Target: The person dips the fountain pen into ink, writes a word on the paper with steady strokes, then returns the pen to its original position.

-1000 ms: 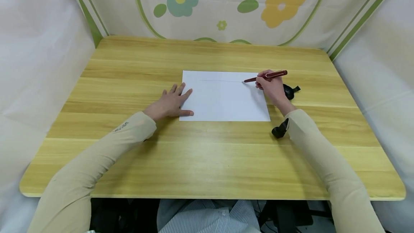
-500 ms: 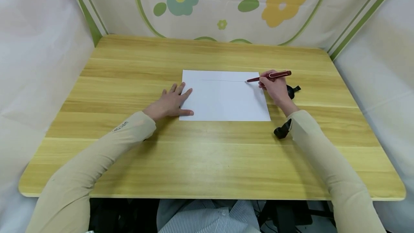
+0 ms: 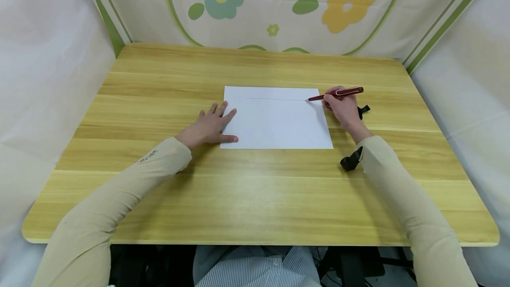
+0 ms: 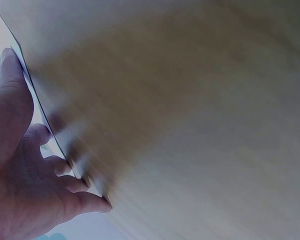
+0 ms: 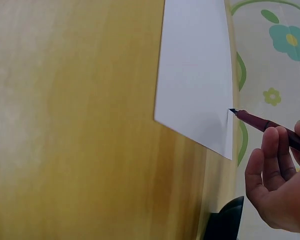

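— What are your hands doing?

— My right hand [image 3: 343, 109] pinches a dark red pen [image 3: 336, 94], thumb and fingers curled round the barrel. My left hand [image 3: 210, 126] lies flat with its fingers spread and straight, pressing down on a white sheet of paper [image 3: 276, 121].

— Which way does the pen lie?

— Its long axis runs nearly level across me, tip toward my left hand and the back end out past my right hand's knuckles. In the right wrist view the tip [image 5: 232, 110] sits on the paper's far edge strip, close to the corner by my right hand.

— And the sheet, relative to both hands?

— It lies between them on the worktop [image 3: 255, 189]. My left fingertips and thumb overlap its edge on that side; my right hand rests at the opposite edge, near the far corner. A thin pen line [image 3: 275, 99] runs along the far part of the sheet and ends at the tip, so the right hand is far nearer to it.

— Anything else about?

— A small black object [image 3: 363, 110] lies just behind my right hand, mostly hidden; I can't tell what it is. Floral cloth [image 3: 279, 8] hangs beyond the worktop's far edge.
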### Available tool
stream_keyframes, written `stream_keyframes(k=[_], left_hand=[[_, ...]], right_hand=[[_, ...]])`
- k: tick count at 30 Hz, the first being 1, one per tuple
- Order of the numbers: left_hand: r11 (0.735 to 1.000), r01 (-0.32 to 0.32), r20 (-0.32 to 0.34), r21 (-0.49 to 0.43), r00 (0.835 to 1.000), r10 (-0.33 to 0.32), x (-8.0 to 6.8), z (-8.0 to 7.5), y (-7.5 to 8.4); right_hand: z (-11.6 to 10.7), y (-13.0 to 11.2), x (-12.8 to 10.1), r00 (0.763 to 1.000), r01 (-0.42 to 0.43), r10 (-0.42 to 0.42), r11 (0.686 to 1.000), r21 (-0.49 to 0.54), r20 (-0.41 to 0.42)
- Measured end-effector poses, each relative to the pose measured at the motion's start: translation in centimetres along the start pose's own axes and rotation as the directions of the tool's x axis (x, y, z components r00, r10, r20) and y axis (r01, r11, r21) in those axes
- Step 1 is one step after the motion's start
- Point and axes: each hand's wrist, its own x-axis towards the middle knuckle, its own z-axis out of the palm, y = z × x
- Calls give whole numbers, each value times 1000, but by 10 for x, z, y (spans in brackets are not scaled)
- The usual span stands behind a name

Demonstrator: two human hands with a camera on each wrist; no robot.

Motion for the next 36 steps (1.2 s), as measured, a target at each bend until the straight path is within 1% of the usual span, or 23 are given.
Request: stream_keyframes(k=[8, 16, 20, 22, 25, 32, 36], left_hand=[[1000, -1, -4, 5, 1000, 1, 0, 1, 0], [1000, 5, 6, 6, 1000, -5, -1, 0, 1], [1000, 14, 11, 5, 1000, -14, -2, 0, 1], [1000, 20, 11, 5, 1000, -20, -3, -1, 0], [1000, 26, 10, 6, 1000, -26, -4, -1, -2], [1000, 20, 6, 6, 1000, -20, -1, 2, 0], [1000, 20, 8, 7, 1000, -20, 1, 3, 5]], right_hand=[[-5, 5, 2, 1000, 2, -2, 1000, 4, -20], [-5, 3, 6, 1000, -4, 3, 1000, -21, -19], [0, 1, 14, 999, 26, -26, 1000, 15, -19], [6, -1, 19, 999, 46, -46, 998, 36, -3], [22, -7, 26, 997, 73, -74, 997, 37, 34], [67, -15, 38, 990, 93, -88, 995, -37, 108], [82, -13, 41, 990, 96, -87, 993, -74, 110]])
